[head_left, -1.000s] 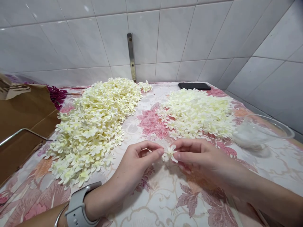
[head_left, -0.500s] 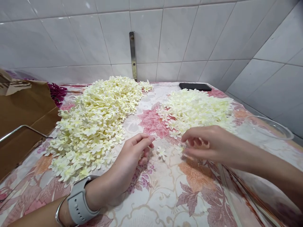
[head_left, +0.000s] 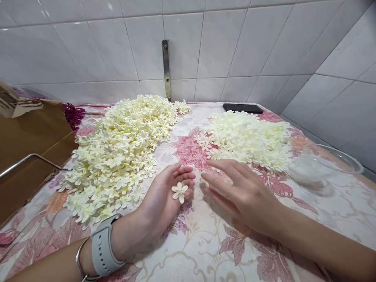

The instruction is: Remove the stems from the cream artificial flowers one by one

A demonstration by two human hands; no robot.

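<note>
A single pale flower point(head_left: 179, 192) lies in the palm of my left hand point(head_left: 167, 199), which is turned up with its fingers loosely curled around it. My right hand point(head_left: 239, 194) is just to the right, palm down, fingers stretched toward the left hand and slightly blurred; a small pale bit shows by its fingertips, too hidden to make out. A large heap of cream flowers point(head_left: 126, 149) spreads to the left of my hands. Beyond my right hand lies a second, whiter heap of flowers point(head_left: 249, 137).
A cardboard box point(head_left: 35, 137) with a metal rod point(head_left: 29, 156) stands at the left. Purple flowers point(head_left: 73, 114) show behind it. A black phone point(head_left: 242, 108) lies near the tiled wall. At the right is a clear plastic bowl point(head_left: 311, 172) on the floral tablecloth point(head_left: 205, 250).
My left hand has turned palm up and now has a flower in it. My right hand has moved left, near it, with its fingers extended. The loose flowers between the hands no longer show on the cloth.
</note>
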